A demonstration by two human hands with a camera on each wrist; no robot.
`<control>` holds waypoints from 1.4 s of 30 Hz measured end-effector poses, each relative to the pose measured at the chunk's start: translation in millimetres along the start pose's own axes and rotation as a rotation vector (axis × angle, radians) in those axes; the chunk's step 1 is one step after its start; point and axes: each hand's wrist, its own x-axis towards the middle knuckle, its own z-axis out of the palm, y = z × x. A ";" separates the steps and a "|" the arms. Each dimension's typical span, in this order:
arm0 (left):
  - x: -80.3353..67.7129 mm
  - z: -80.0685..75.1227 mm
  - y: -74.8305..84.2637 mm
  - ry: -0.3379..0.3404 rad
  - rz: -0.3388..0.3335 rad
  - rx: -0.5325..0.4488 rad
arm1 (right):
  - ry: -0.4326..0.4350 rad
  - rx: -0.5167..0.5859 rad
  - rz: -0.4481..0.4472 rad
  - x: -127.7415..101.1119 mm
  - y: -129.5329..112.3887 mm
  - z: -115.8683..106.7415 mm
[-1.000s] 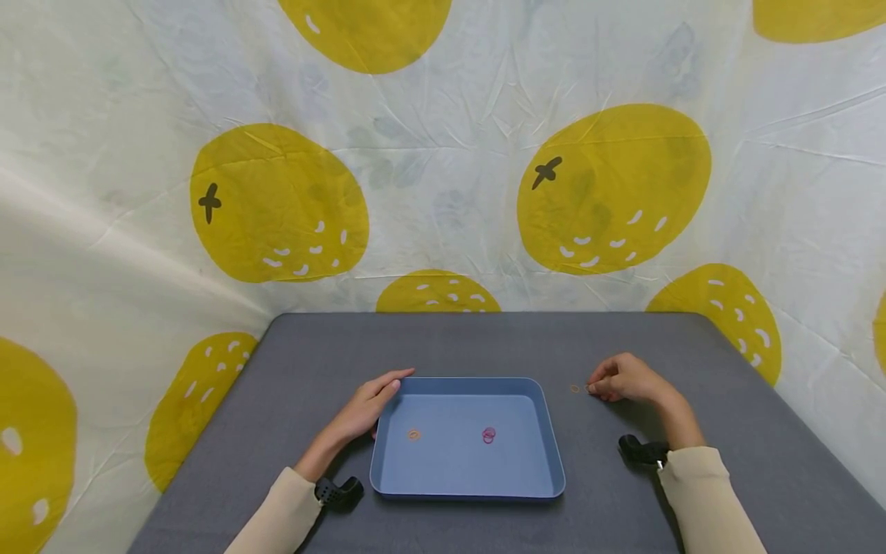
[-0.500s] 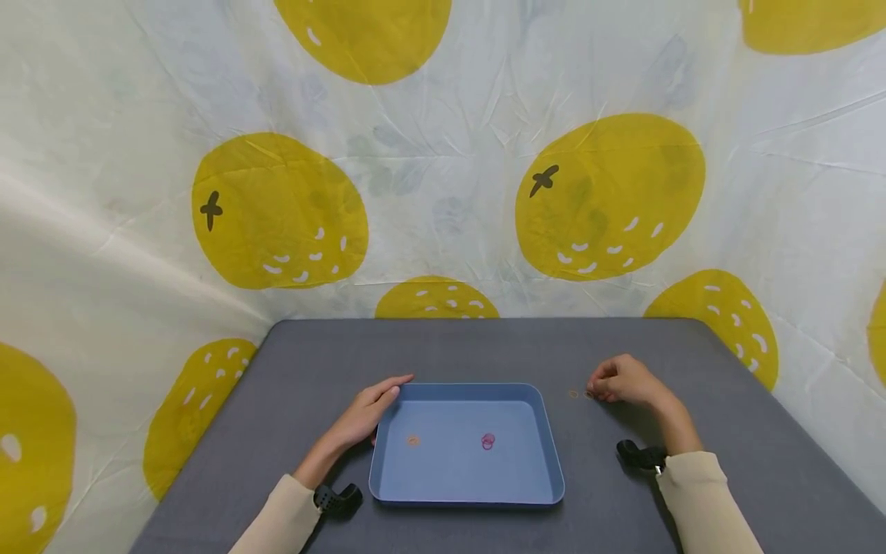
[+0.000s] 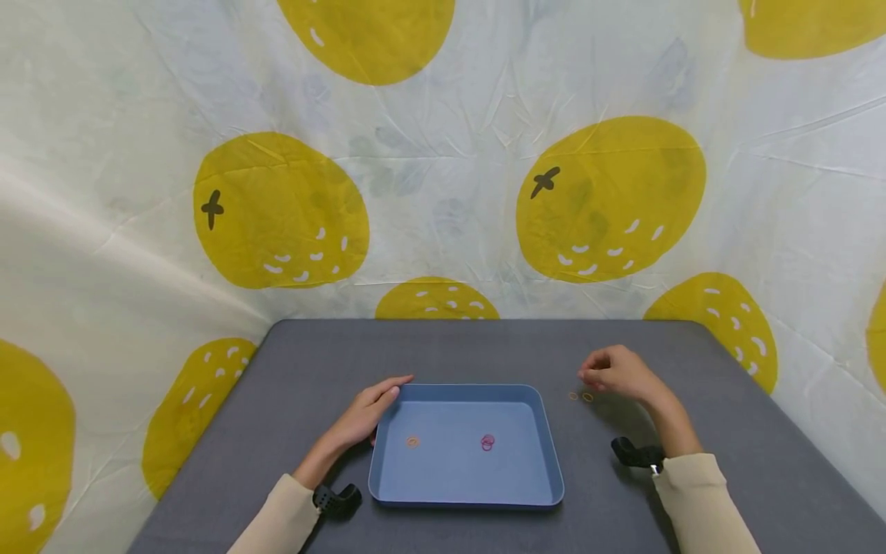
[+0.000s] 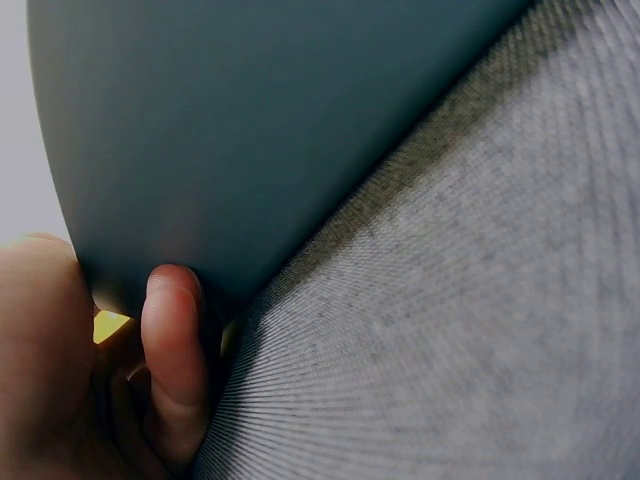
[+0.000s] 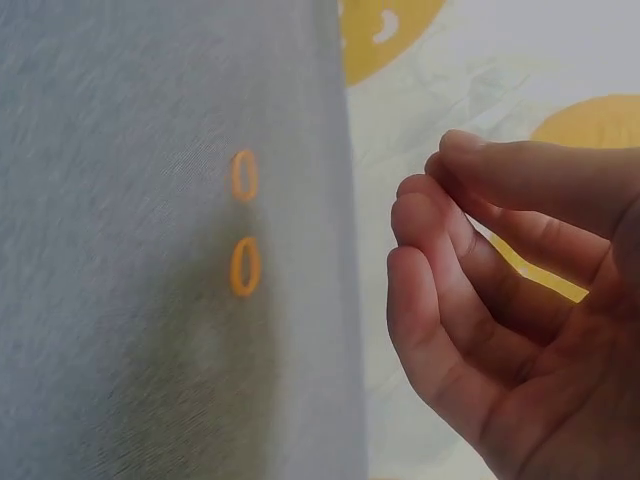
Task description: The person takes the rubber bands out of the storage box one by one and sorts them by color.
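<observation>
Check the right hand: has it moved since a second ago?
Yes. The right hand has lifted up and back off the two orange bands on the table, empty, fingers loosely curled.

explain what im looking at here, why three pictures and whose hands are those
A person sits at a grey table wearing three cameras. The wide picture comes from the head; the two close ones come from the wrists.

The left hand rests against the rim of a blue tray; its wrist view shows a finger pressed to the tray's wall. In the tray lie an orange ring and pink rings.

The right hand hovers, fingers curled and holding nothing, over two orange rings on the table.
</observation>
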 end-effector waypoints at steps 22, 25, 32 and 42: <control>-4.1 -0.7 16.7 -0.021 -0.021 -0.036 | -0.016 -0.065 -0.136 5.3 -60.2 10.2; -8.8 -3.5 30.0 -0.030 -0.016 -0.060 | -0.014 -0.069 -0.155 6.0 -67.8 13.3; -12.3 -4.4 33.9 -0.042 -0.009 -0.081 | -0.015 -0.059 -0.188 10.1 -84.5 27.1; -6.7 -1.6 22.9 -0.024 -0.024 -0.050 | -0.100 -0.037 -0.297 22.8 -113.0 56.9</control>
